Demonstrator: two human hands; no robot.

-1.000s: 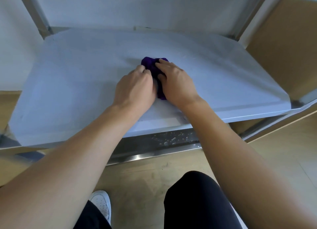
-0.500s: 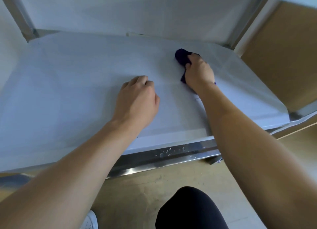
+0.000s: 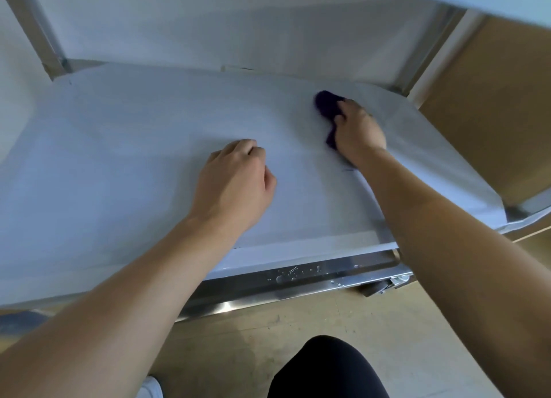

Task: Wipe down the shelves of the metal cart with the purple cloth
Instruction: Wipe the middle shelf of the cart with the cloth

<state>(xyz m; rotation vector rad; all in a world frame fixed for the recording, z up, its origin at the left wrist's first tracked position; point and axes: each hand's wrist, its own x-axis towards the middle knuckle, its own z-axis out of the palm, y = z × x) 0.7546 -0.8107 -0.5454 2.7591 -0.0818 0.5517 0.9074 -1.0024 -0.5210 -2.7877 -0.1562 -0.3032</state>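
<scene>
At the far left a metal post (image 3: pixel 35 30) of the cart rises from the back corner of the shelf (image 3: pixel 119 165). The shelf is a wide, pale, matt surface that fills most of the view.

Near its middle the left hand (image 3: pixel 235 185) rests knuckles-up on the shelf. Its fingers are curled under towards the palm and the thumb lies along the side. It holds nothing.

Further right and nearer the back, the purple cloth (image 3: pixel 325 105) lies bunched on the shelf under the right hand (image 3: pixel 357 132). That hand's fingers are bent over the cloth and grip it, pressing it down on the surface. Part of the cloth shows ahead of the fingertips and a strip shows along the thumb side.

Below the shelf's front edge runs a shiny metal rail (image 3: pixel 298 275) with water drops on it. At the right stands a brown panel (image 3: pixel 492 114), beside the cart's back right post.

Under everything lies a wooden floor (image 3: pixel 313 320). A knee in black (image 3: pixel 325 368) and the tip of a white shoe (image 3: pixel 152 389) show at the bottom edge.
</scene>
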